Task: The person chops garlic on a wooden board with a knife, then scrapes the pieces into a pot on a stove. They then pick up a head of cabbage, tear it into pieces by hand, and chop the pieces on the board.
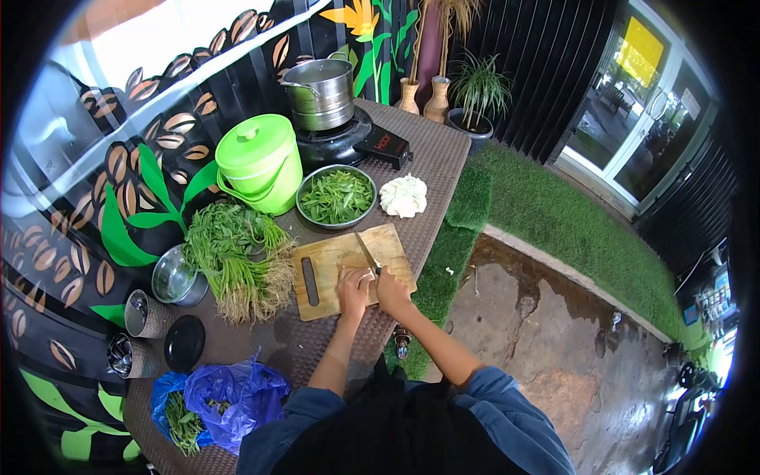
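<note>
My right hand (393, 293) is wrapped round the handle of a knife (366, 250), whose blade points away across the wooden cutting board (326, 267). Close beside it, my left hand (353, 293) rests on the board with its fingers bent together over something small and pale, too covered to name. Left of the board lies a large bunch of leafy greens (229, 237) with its roots on. Just behind the board stands a metal bowl (303, 212) filled with cut green leaves. A crumpled white lump (404, 196) sits to the right of the bowl.
A lidded green bucket (257, 166) and a steel pot (321, 103) on a portable stove (340, 141) stand at the back. An empty metal bowl (178, 277), utensil cups (146, 314), a black lid (184, 343) and blue plastic bags (237, 396) are at left. The table edge (443, 210) runs along the right.
</note>
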The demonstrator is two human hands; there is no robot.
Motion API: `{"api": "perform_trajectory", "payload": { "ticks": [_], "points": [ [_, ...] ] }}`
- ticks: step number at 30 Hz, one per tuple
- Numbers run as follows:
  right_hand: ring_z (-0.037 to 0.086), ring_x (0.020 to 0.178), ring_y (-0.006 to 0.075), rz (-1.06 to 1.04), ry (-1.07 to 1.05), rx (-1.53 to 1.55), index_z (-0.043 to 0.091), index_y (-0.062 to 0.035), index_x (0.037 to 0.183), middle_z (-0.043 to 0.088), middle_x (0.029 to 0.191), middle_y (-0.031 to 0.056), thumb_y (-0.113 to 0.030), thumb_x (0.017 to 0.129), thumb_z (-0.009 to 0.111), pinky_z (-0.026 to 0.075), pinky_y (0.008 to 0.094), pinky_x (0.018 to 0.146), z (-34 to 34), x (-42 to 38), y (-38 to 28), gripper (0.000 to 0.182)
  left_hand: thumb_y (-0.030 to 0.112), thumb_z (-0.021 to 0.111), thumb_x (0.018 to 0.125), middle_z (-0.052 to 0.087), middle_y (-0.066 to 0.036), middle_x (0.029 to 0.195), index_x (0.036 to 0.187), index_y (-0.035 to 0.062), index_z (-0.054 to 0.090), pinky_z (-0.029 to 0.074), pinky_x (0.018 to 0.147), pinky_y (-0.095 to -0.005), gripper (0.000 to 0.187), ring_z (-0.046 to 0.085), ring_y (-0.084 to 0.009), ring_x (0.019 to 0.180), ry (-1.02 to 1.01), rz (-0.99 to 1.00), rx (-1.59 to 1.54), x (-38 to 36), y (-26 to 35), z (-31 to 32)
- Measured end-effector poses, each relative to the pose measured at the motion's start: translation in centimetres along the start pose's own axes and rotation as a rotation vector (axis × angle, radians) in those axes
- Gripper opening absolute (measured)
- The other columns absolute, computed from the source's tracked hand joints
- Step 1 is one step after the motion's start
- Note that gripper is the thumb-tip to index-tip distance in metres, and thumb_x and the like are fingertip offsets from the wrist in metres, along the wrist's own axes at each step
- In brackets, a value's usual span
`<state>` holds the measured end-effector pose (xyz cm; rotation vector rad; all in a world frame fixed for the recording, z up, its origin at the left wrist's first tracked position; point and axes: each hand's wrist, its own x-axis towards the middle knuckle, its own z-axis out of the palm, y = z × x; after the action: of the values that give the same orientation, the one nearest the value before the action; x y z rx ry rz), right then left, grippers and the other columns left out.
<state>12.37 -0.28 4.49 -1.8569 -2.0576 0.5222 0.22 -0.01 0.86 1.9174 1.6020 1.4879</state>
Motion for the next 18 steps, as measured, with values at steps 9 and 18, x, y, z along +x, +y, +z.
{"api": "perform_trajectory", "payload": {
  "ticks": [9, 18],
  "points": [
    [0.071, 0.077, 0.0418, 0.049, 0.029, -0.023, 0.049, 0.0022, 0.103, 0.069, 0.077, 0.0269, -0.021, 0.097, 0.050, 0.059, 0.0488, 0.068, 1.7, -2.3, -0.5, 0.024, 0.002, 0.073, 0.079, 0.069, -0.015, 0.084, 0.086, 0.0005, 0.071, 0.038, 0.111, -0.0510, 0.007, 0.065, -0.0342, 0.086, 0.041, -0.090, -0.061, 0.1, 0.3, -0.3],
    [0.070, 0.078, 0.0444, 0.010, 0.006, -0.095, 0.050, 0.0017, 0.104, 0.070, 0.080, 0.0243, -0.023, 0.098, 0.049, 0.057, 0.0507, 0.074, 0.9, -2.6, -0.8, 0.025, 0.003, 0.069, 0.083, 0.070, -0.015, 0.088, 0.088, 0.0012, 0.073, 0.036, 0.113, -0.0498, 0.007, 0.063, -0.0331, 0.090, 0.033, -0.026, -0.004, -0.5, 0.3, -0.4]
  ]
}}
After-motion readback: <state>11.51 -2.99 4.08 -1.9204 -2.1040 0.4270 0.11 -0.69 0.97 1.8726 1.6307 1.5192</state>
